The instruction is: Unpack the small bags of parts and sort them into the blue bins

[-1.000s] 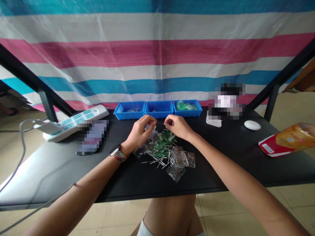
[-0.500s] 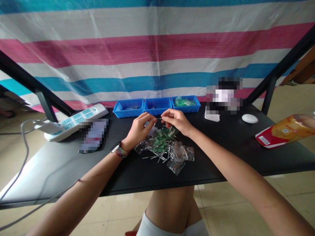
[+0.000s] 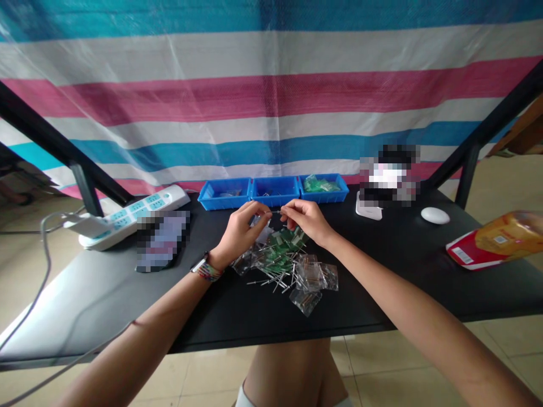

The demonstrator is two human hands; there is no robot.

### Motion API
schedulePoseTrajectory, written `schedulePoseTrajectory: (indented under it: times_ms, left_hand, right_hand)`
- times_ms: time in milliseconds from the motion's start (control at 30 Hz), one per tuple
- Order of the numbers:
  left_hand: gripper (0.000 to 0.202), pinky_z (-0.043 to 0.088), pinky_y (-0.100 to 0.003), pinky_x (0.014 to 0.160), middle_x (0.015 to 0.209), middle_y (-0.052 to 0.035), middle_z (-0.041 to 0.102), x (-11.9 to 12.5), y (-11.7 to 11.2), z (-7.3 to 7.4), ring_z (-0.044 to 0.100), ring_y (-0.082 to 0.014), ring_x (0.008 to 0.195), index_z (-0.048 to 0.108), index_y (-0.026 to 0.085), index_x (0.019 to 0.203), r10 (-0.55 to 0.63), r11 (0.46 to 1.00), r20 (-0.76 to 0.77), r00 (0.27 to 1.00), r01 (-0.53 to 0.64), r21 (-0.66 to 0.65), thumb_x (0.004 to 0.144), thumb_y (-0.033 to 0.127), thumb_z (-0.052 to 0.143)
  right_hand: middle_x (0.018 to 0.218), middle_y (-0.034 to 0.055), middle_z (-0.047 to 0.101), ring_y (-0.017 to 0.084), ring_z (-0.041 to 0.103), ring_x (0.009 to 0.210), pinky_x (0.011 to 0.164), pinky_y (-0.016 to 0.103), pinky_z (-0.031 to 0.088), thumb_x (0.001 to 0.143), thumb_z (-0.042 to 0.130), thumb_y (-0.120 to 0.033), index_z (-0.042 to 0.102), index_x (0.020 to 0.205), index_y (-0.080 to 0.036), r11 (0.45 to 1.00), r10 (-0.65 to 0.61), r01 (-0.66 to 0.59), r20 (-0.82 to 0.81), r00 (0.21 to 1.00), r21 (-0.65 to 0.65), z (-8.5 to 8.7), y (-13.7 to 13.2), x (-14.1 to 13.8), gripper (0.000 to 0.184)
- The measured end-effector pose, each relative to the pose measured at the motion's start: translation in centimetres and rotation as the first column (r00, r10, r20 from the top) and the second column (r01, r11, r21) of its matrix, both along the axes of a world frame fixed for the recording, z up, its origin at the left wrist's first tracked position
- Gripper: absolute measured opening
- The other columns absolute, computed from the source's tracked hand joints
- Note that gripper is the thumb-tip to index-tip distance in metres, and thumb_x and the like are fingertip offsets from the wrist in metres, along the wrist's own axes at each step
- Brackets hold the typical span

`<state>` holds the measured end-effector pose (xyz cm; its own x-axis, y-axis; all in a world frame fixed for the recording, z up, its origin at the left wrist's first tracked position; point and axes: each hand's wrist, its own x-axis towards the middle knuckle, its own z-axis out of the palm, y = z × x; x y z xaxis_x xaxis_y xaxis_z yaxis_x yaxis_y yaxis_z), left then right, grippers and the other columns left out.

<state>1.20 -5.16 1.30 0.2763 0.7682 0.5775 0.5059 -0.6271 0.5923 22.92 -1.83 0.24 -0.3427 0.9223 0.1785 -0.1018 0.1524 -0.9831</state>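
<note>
A thin metal blind rivet (image 3: 275,212) spans the gap between my two hands, above the pile. Its left end is pinched in the fingertips of my left hand (image 3: 241,230). The fingers of my right hand (image 3: 309,221) are closed on the other end. Below them lies a heap of loose blind rivets (image 3: 278,278), mixed with small green packets (image 3: 283,242). Clear plastic bags with copper-coloured pieces (image 3: 306,302) lie at the heap's near right side. My fingers hide part of the rivet.
Behind my hands stand three joined blue bins: the left bin (image 3: 224,204), the middle bin (image 3: 275,198) and the right bin (image 3: 323,196) with green packets. A power strip (image 3: 136,216) lies left. Right are a white oval object (image 3: 435,215) and a tipped bottle (image 3: 487,243).
The whole view has shifted, so the table and bins appear slightly lower. Both hands keep their pinch on the rivet, with little movement relative to the heap.
</note>
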Motion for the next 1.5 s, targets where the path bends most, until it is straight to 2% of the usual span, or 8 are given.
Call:
schedulePoseTrajectory:
  times_ms: [200,433,600,933,1167,1333,1433,1500]
  left_hand:
    - [0.033,0.049,-0.033,0.077,0.086,-0.0050,0.069,0.0,0.0,0.1,0.063,-0.0203,0.082,0.071,0.021,0.086,0.001,1.000,-0.018,1.000,-0.001,-0.011,0.110,0.042,0.059]
    - [0.018,0.055,-0.034,0.086,0.097,-0.0054,0.074,0.1,0.0,0.0,0.069,-0.0210,0.090,0.069,0.021,0.102,0.023,0.999,0.047,0.999,-0.022,-0.030,0.104,0.039,0.067]
    - [0.018,0.054,-0.034,0.085,0.092,-0.0044,0.073,0.2,-0.2,0.3,0.068,-0.0204,0.088,0.070,0.021,0.096,0.013,1.000,0.024,1.000,-0.013,0.004,0.105,0.036,0.066]
    - [0.038,0.049,-0.034,0.074,0.085,-0.0058,0.070,-0.1,0.1,0.0,0.064,-0.0205,0.080,0.075,0.021,0.087,0.023,1.000,-0.003,1.000,-0.023,0.007,0.109,0.048,0.062]
    - [0.043,0.051,-0.035,0.080,0.088,-0.0067,0.073,-0.1,0.0,0.0,0.067,-0.0219,0.085,0.074,0.021,0.089,0.030,0.999,-0.003,1.000,-0.030,-0.029,0.112,0.053,0.055]
    - [0.037,0.053,-0.035,0.086,0.096,-0.0065,0.076,-0.2,-0.1,0.1,0.071,-0.0221,0.091,0.072,0.020,0.097,0.029,0.997,0.041,0.999,-0.026,-0.069,0.113,0.048,0.053]
    - [0.036,0.053,-0.035,0.086,0.095,-0.0065,0.076,-0.2,-0.1,0.0,0.071,-0.0218,0.090,0.072,0.020,0.097,0.020,0.997,0.030,0.999,-0.018,-0.075,0.113,0.045,0.052]
    - [0.035,0.053,-0.035,0.086,0.094,-0.0067,0.076,-0.2,-0.1,-0.1,0.070,-0.0220,0.091,0.072,0.020,0.097,0.016,0.997,0.022,1.000,-0.015,-0.079,0.113,0.043,0.052]
  right_hand:
    - [0.076,-0.0013,0.070,0.014,0.064,0.062,0.061,0.030,0.058,0.075,0.091,-0.049,0.072,0.088,-0.023,1.000,-0.016,0.016,-0.065,0.998,-0.011,0.7,-0.5,0.1,0.035]
    - [0.080,0.0020,0.075,0.014,0.064,0.060,0.059,0.029,0.056,0.078,0.087,-0.062,0.073,0.086,-0.022,1.000,-0.015,0.014,-0.040,0.999,-0.007,0.2,-0.3,-0.1,0.044]
    - [0.077,0.0018,0.073,0.013,0.064,0.059,0.057,0.028,0.055,0.079,0.085,-0.066,0.072,0.084,-0.021,1.000,-0.013,0.013,-0.039,0.999,-0.006,0.1,-0.3,-0.1,0.047]
    - [0.078,-0.0024,0.068,0.013,0.064,0.063,0.063,0.030,0.058,0.075,0.088,-0.042,0.070,0.087,-0.023,0.998,-0.014,0.008,-0.096,0.995,-0.060,0.5,-0.7,0.1,0.029]
    - [0.074,-0.0042,0.065,0.011,0.063,0.060,0.059,0.027,0.057,0.072,0.091,-0.037,0.069,0.081,-0.022,0.997,0.000,-0.012,-0.150,0.989,-0.078,0.9,-0.6,0.1,0.028]
    - [0.087,0.0002,0.076,0.012,0.066,0.061,0.060,0.029,0.061,0.072,0.089,-0.039,0.075,0.093,-0.022,0.984,-0.175,0.165,-0.191,0.966,-0.069,1.5,1.7,-0.2,0.031]
    - [0.104,0.0051,0.080,0.011,0.064,0.054,0.051,0.029,0.057,0.076,0.081,-0.038,0.079,0.110,-0.021,0.964,-0.262,0.264,-0.040,0.964,0.038,1.3,2.8,0.5,0.038]
    - [0.098,0.0048,0.080,0.011,0.060,0.049,0.047,0.028,0.049,0.081,0.075,-0.035,0.081,0.109,-0.020,0.939,-0.322,0.305,0.094,0.942,0.159,1.0,2.9,1.2,0.032]
